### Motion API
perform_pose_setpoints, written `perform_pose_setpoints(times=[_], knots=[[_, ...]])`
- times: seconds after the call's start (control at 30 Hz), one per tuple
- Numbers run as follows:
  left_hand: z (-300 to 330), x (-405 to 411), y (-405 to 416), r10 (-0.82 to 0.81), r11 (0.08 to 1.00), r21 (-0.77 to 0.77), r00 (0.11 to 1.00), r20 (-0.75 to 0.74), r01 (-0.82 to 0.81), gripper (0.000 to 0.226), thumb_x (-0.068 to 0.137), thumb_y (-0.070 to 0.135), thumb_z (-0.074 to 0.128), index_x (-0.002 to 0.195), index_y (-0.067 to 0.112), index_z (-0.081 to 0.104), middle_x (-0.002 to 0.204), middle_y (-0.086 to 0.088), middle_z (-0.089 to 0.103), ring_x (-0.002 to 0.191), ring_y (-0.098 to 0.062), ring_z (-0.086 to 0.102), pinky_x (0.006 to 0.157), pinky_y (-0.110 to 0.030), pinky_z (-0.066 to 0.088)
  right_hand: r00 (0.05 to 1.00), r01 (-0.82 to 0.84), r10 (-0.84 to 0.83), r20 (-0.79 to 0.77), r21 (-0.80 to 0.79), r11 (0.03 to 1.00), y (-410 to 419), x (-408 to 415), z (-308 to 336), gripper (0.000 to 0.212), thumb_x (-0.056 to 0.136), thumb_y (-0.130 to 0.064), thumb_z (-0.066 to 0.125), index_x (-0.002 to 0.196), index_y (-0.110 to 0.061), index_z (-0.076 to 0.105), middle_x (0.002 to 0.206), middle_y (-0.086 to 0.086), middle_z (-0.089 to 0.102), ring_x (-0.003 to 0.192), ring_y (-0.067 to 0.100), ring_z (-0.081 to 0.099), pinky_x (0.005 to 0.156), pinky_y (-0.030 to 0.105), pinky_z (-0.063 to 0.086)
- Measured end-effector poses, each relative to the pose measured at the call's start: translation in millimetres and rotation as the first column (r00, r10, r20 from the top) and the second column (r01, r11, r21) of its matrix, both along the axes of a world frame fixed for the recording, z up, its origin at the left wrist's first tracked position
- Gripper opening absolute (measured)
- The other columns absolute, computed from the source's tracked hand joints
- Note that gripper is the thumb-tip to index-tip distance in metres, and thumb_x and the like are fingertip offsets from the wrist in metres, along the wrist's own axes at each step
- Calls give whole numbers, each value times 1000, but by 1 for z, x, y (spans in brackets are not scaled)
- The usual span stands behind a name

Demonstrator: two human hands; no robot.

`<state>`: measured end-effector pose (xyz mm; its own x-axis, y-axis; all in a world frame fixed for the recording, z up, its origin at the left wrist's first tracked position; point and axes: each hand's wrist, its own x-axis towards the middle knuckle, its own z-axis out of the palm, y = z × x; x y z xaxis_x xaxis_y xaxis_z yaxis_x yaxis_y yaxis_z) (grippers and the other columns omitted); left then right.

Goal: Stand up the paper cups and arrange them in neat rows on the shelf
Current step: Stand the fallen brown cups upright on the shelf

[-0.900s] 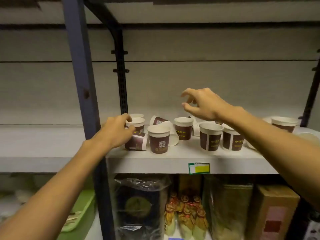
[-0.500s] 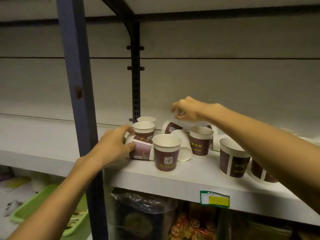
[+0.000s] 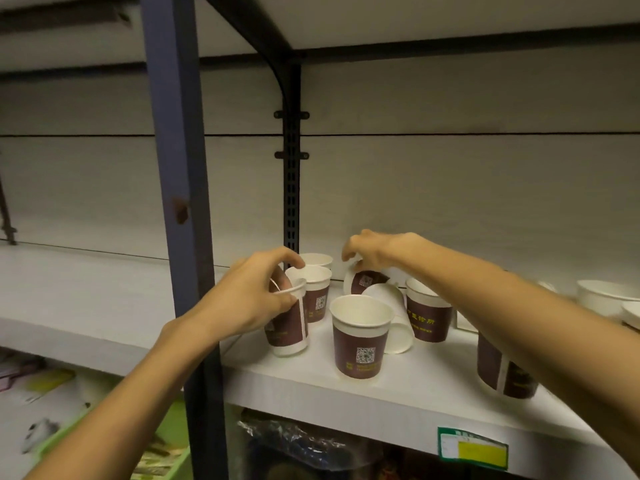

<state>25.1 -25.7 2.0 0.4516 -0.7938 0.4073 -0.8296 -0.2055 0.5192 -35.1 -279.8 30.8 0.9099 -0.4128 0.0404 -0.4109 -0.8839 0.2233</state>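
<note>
Several brown and white paper cups stand or lie on the white shelf (image 3: 311, 379). My left hand (image 3: 249, 296) grips one cup (image 3: 289, 327) by its rim, nearly upright at the shelf's left end. My right hand (image 3: 374, 252) rests its fingers on the rim of a tipped cup (image 3: 363, 280) at the back. An upright cup with a QR code (image 3: 360, 337) stands in front, and a white cup (image 3: 398, 318) lies on its side behind it. Two more upright cups (image 3: 317, 296) stand behind my left hand.
A blue upright post (image 3: 180, 202) stands just left of the cups. A black slotted bracket (image 3: 291, 188) runs up the back wall. More cups (image 3: 429, 315) and white bowls (image 3: 604, 297) sit to the right. A green tray (image 3: 166, 445) and bagged goods lie below.
My left hand has lifted the lying cup from its side to nearly upright. My right hand has dropped onto the tipped cup at the back. The view has moved closer.
</note>
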Motion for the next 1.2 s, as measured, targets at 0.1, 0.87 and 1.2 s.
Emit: perform_pose_setpoints(times=[0.1, 0.87, 1.2], knots=[[-5, 2, -1, -34, 999, 0, 999, 17, 34, 40, 81, 15, 70, 111, 36, 57, 90, 9, 63, 87, -12, 60, 76, -30, 57, 998, 39, -38, -40, 18, 999, -2, 5, -4, 40, 91, -18, 55, 131, -20, 52, 132, 9, 49, 117, 32, 52, 101, 42, 44], [-1, 3, -13, -131, 990, 70, 987, 96, 125, 33, 76, 27, 75, 105, 35, 63, 90, 11, 65, 87, -13, 62, 78, -35, 56, 988, 47, -59, 144, 88, 995, 7, -42, 2, 19, 84, -14, 62, 100, -7, 69, 105, 14, 69, 94, 30, 62, 79, 35, 51], [31, -2, -20, -183, 983, -2, 979, 87, 184, 17, 86, 32, 65, 103, 31, 66, 87, 10, 68, 85, -5, 61, 66, -18, 47, 924, 4, -38, 381, 92, 996, 23, -102, 37, 27, 82, -16, 63, 108, -11, 68, 99, 10, 72, 85, 21, 59, 80, 28, 47]])
